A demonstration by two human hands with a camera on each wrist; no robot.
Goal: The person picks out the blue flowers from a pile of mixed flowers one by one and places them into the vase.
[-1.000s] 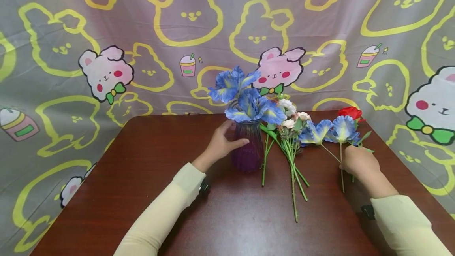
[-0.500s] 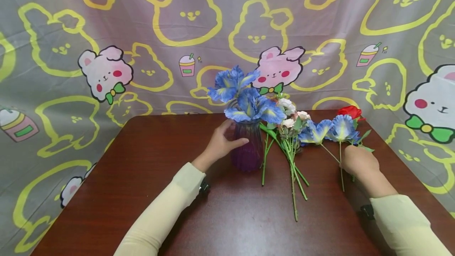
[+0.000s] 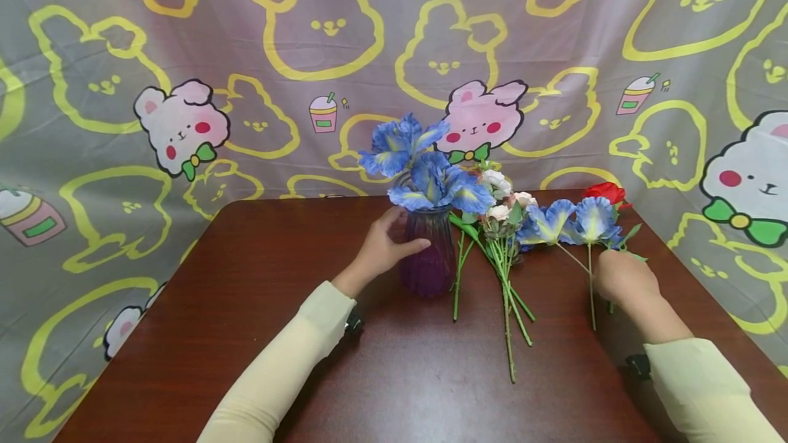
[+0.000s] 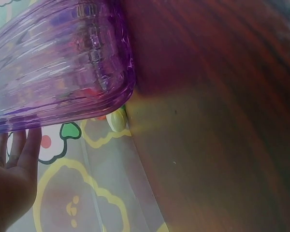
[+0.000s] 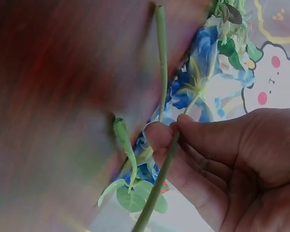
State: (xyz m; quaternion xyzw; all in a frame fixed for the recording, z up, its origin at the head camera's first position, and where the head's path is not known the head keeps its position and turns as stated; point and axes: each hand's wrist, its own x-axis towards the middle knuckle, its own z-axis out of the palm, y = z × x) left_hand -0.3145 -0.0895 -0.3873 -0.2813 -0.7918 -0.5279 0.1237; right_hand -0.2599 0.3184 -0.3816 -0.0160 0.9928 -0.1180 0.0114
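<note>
In the head view, a ribbed purple glass vase (image 3: 427,269) stands upright on the table with blue artificial irises (image 3: 406,149) in its mouth. My left hand (image 3: 384,248) holds its left side, thumb in front and fingers behind. Seen from the left wrist, those fingers (image 4: 26,147) meet the purple glass (image 4: 63,82). To the right, my right hand (image 3: 624,282) pinches the stem of a blue iris (image 3: 548,224) between thumb and forefinger. The right wrist view shows that stem (image 5: 157,188) running through the pinch. A second blue iris (image 3: 594,221) lies beside it.
White and pink flowers (image 3: 498,210) lie right of the vase, their green stems (image 3: 507,313) pointing forward. A red rose (image 3: 606,192) lies near the back right corner of the brown table (image 3: 295,245). A printed cloth (image 3: 369,39) hangs behind.
The iris pinched by my right hand has risen very slightly at its bloom. My left hand and the vase stay where they were.
</note>
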